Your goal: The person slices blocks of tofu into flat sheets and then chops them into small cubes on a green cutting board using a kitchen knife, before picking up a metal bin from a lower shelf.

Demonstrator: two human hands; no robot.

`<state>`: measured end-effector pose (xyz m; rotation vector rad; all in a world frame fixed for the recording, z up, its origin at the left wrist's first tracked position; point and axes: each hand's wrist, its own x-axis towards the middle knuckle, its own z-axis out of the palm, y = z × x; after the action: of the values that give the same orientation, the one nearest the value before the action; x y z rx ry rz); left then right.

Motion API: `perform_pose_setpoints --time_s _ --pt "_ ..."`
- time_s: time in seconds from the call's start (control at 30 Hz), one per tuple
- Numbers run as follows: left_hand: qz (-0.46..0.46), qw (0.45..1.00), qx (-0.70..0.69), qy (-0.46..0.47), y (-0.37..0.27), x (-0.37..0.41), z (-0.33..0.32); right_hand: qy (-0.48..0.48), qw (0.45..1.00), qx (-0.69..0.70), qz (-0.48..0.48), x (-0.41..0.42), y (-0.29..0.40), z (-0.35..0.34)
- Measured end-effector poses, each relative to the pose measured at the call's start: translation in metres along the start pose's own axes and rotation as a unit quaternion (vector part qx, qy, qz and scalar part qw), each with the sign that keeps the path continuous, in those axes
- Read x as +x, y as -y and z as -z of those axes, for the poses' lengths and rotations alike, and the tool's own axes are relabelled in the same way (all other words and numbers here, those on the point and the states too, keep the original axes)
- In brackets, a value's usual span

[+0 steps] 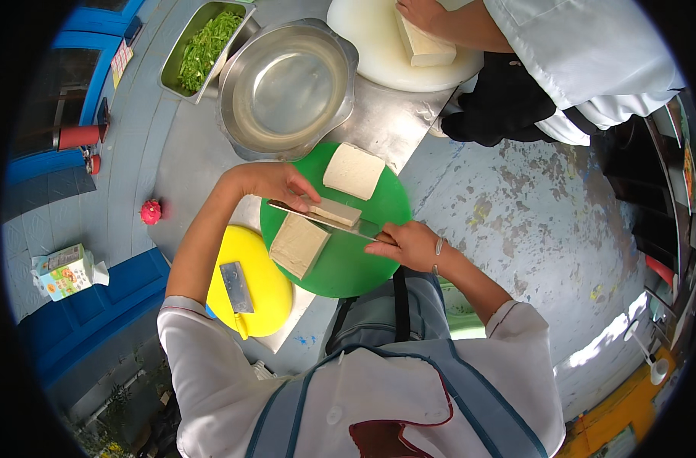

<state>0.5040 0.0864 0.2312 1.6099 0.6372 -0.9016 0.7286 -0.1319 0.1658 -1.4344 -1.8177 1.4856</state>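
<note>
My right hand [408, 245] grips the handle of a broad-bladed kitchen knife [366, 228], its blade lying across a green round cutting board [354, 269]. Along the blade sits a narrow slice of what looks like firm tofu [337, 210]. My left hand [276, 184] has its thumb and fingers at the far end of this slice, close to the blade. On the near side of the knife is a thicker tofu block [298, 246]. A flat square tofu slab [354, 170] lies towards the board's far edge.
Beyond the board stands a large steel basin [343, 103] beside a steel pan of chopped greens [208, 51]. A cleaver [237, 286] rests on a yellow board [276, 303] to the left. At a white board [376, 71], a co-worker's hand [422, 12] touches another tofu block [431, 48].
</note>
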Motion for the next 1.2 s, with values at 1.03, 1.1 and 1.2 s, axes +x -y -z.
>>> perform_pose_setpoints --time_s 1.03,1.1,1.2 --pt "0.172 0.632 0.023 -0.755 0.106 0.1 -0.227 0.028 0.979 0.184 -0.086 -0.004 0.027 -0.065" --pt "0.205 0.621 0.026 -0.757 0.104 0.105 -0.227 0.01 0.979 0.187 -0.08 -0.005 0.028 -0.074" --pt "0.2 0.608 0.028 -0.768 0.106 0.109 -0.229 0.002 0.98 0.178 -0.088 -0.008 0.029 -0.075"
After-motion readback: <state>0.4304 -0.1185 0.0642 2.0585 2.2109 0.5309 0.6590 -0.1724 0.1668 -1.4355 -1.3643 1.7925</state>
